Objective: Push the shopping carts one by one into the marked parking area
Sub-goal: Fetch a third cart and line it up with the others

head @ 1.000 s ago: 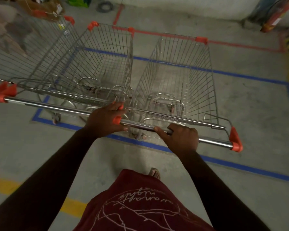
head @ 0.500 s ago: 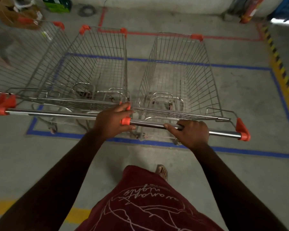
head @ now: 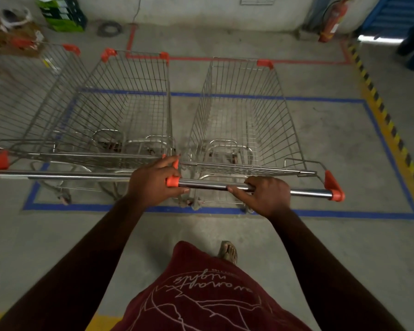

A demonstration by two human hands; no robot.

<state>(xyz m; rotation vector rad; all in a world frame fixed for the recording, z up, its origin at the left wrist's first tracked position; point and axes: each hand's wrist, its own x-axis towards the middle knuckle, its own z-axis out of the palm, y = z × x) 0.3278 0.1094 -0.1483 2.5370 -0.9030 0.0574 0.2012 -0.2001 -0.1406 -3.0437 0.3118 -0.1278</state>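
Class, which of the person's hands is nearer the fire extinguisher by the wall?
Right. The right hand grips the handle bar nearer the fire extinguisher; the left hand sits farther left.

Silver wire shopping carts (head: 244, 120) with orange plastic corner caps (head: 264, 63) and orange handle ends (head: 334, 188). Grey concrete floor (head: 320, 247) marked with a blue tape rectangle (head: 344, 215), a red line (head: 296, 61) and a yellow-and-black striped strip (head: 392, 130). Red fire extinguisher (head: 331, 22). Green crate (head: 62, 15). Maroon shirt with white line print (head: 201, 297).
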